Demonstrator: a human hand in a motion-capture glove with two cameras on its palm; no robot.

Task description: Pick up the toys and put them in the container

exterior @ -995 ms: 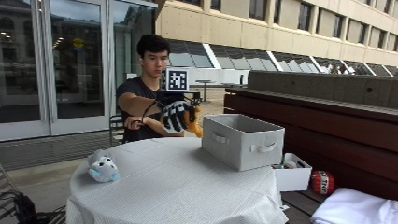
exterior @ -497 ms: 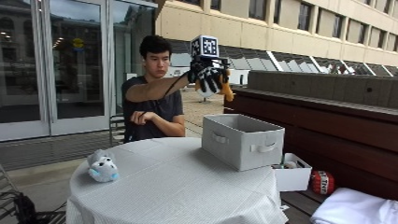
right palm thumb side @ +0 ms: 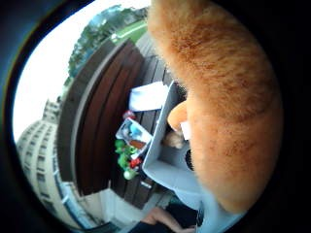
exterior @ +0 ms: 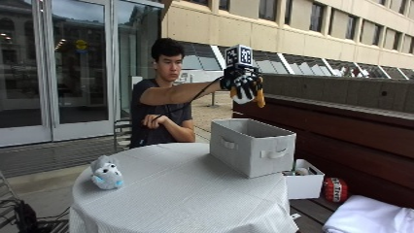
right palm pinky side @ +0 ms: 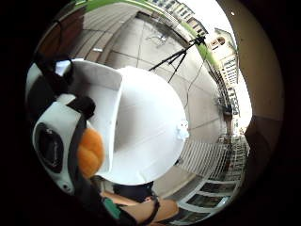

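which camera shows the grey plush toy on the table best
The outside view: the grey plush sits whole on the table. The little finger palm view shows it as a small speck; the thumb view misses it.

Soft, even daylight fills the scene, with no hard shadows on the surface. Sky glares white in both palm views. The orange plush sits blurred against the lens.

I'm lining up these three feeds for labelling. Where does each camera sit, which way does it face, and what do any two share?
Outside view: beside the round table, facing the seated person; the gloved right hand holds an orange plush toy above the grey container.
Little finger side palm view: on the raised palm, looking down on the table; the person's bare forearm shows.
Thumb side palm view: same palm, filled by the plush; container below.
Shared: the grey-and-white toy on the table.
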